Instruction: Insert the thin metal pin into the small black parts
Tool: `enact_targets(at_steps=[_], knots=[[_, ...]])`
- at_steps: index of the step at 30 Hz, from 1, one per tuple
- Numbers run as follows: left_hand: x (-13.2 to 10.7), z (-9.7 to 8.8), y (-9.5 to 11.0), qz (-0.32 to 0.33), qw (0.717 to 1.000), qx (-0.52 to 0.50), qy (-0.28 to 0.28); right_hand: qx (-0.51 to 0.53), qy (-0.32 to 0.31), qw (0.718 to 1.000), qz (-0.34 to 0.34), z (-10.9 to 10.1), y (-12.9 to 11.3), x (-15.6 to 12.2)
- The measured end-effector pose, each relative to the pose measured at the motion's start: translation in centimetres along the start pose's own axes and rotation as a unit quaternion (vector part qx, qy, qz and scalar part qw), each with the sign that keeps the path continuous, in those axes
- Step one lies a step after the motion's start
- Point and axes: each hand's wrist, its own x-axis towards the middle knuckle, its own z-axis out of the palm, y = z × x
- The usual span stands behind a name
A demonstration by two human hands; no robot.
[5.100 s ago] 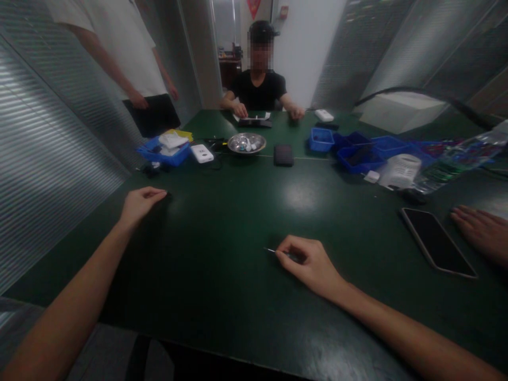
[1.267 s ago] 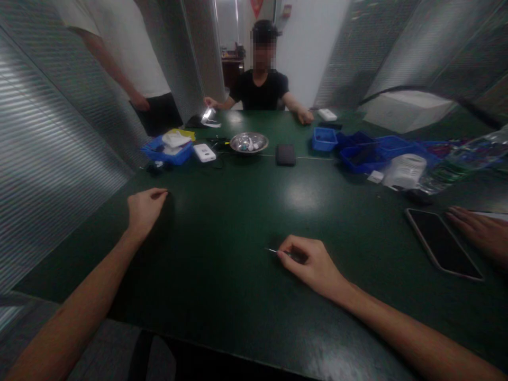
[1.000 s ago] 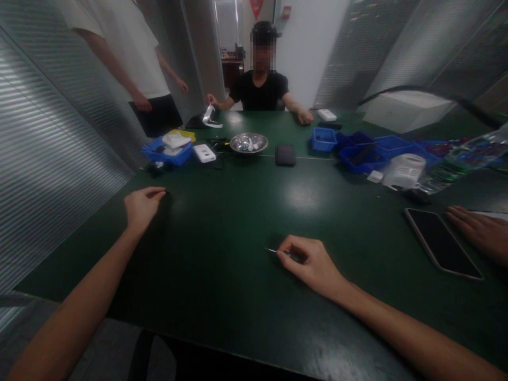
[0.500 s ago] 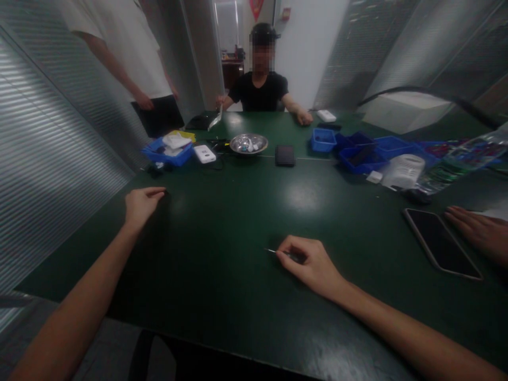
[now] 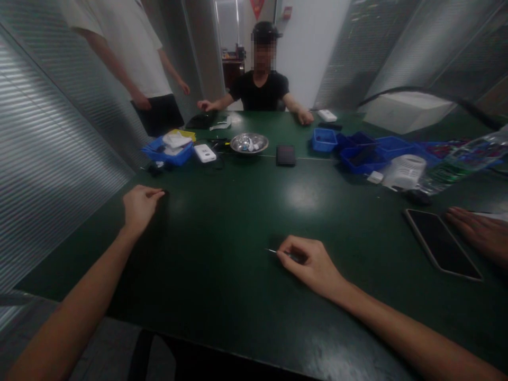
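My right hand point(image 5: 311, 263) rests on the dark green table point(image 5: 238, 222), its fingers pinched on a thin metal tool point(image 5: 273, 251) whose tip points left. My left hand point(image 5: 139, 205) lies at the table's left side with fingers curled together; whether they hold anything is hidden. A black phone point(image 5: 441, 242) lies screen-up to the right, beside another person's hand point(image 5: 478, 233).
Across the table sit a metal bowl point(image 5: 248, 142), a small black device point(image 5: 286, 155), a white device point(image 5: 205, 153), blue trays point(image 5: 363, 149) and a blue bin point(image 5: 171, 148). A seated person in black point(image 5: 260, 90) faces me; another stands at the left point(image 5: 135, 58).
The seated person has laid the shiny sheet down on the table and stretched a hand out to the left. My own hands have stayed put.
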Motion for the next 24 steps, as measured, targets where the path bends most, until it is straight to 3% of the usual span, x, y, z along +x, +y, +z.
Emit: enact_targets(at_steps=[4, 14, 18, 24], knots=[[-0.4, 0.0, 0.3, 0.082, 0.993, 0.083, -0.007, -0.002, 0.001, 1.0, 0.001, -0.1, 0.1, -0.1], [-1.1, -0.9, 1.1, 0.15, 0.975, 0.129, -0.097, 0.003, -0.004, 1.0, -0.007, -0.2, 0.2, 0.0], [-0.4, -1.8, 0.6, 0.179, 0.967, 0.106, -0.147, -0.001, -0.003, 1.0, -0.007, -0.2, 0.3, 0.0], [1.1, -1.7, -1.2, 0.244, 0.957, 0.018, -0.158, -0.008, 0.0, 1.0, -0.006, -0.1, 0.4, -0.2]])
